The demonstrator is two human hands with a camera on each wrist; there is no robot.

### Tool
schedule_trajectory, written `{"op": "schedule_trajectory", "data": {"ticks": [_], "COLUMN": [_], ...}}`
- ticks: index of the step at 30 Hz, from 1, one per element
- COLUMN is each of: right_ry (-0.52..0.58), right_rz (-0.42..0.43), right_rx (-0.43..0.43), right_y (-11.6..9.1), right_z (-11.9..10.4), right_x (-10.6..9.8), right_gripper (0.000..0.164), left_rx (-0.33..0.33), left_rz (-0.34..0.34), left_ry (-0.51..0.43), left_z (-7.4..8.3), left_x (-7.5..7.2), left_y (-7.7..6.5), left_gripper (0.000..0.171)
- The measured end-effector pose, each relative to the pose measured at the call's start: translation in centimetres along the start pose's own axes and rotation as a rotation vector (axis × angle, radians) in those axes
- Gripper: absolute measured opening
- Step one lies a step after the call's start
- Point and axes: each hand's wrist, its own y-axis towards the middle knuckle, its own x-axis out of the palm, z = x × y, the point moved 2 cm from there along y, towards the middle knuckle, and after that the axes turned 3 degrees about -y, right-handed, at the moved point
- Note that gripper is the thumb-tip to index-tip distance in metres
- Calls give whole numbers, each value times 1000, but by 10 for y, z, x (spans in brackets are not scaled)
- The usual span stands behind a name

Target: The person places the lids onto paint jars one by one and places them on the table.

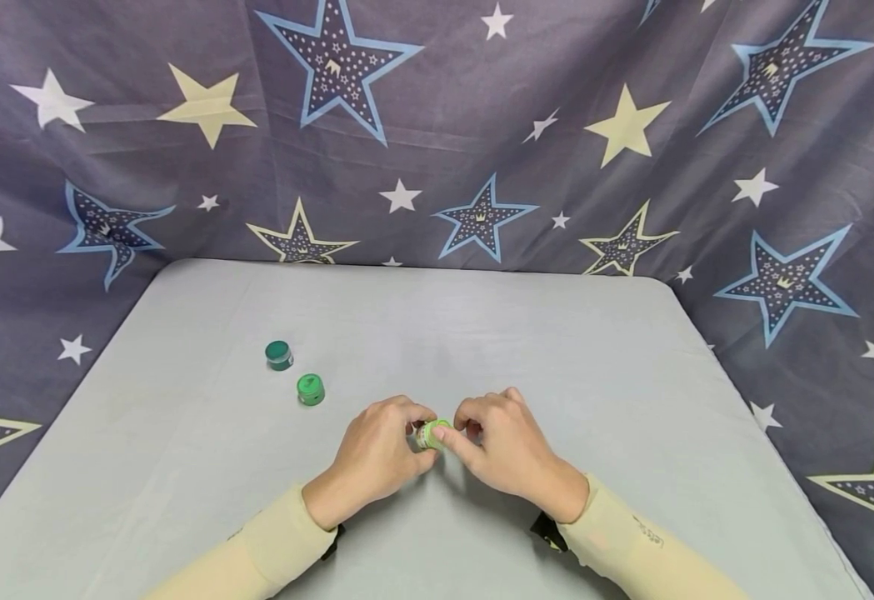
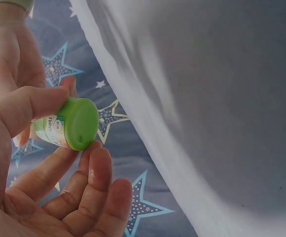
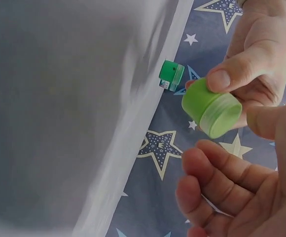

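A small light-green paint jar (image 1: 431,433) with a printed label is off to the front of the table's middle. My left hand (image 1: 380,446) pinches it between thumb and fingers, and the left wrist view shows the jar (image 2: 66,123) tilted on its side. Close by on the right is my right hand (image 1: 507,442), its fingers loosely bent. In the right wrist view, the right thumb and fingers stand around the clear-rimmed end of the jar (image 3: 212,108) without gripping it. Whether the right thumb lightly touches it is unclear.
Two more small jars stand on the pale grey tabletop (image 1: 556,333), left of the hands: a bright green jar (image 1: 311,389) and, farther back, a dark green jar (image 1: 279,356). A star-patterned curtain (image 1: 437,142) hangs behind the table and at its sides.
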Motion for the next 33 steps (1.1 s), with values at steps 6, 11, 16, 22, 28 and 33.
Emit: {"op": "schedule_trajectory", "data": {"ticks": [6, 11, 16, 22, 28, 33], "right_ry": [21, 59, 122, 137, 140, 135], "right_rz": [12, 8, -13, -43, -44, -33], "right_rx": [-7, -64, -134, -157, -155, -150], "right_y": [-1, -3, -4, -4, -4, -4], "right_z": [4, 6, 5, 3, 1, 1], "right_x": [-4, -5, -5, -2, -1, -1], "right_gripper": [21, 33, 42, 45, 43, 37], "left_rx": [9, 17, 22, 24, 22, 28], "left_rz": [11, 15, 12, 10, 8, 10], "left_ry": [3, 7, -2, -3, -4, -5], "left_z": [0, 0, 0, 0, 1, 1], "left_x": [-1, -1, -1, -1, -2, -2], "left_y": [0, 0, 0, 0, 0, 0], "left_gripper": [31, 33, 32, 29, 28, 30]}}
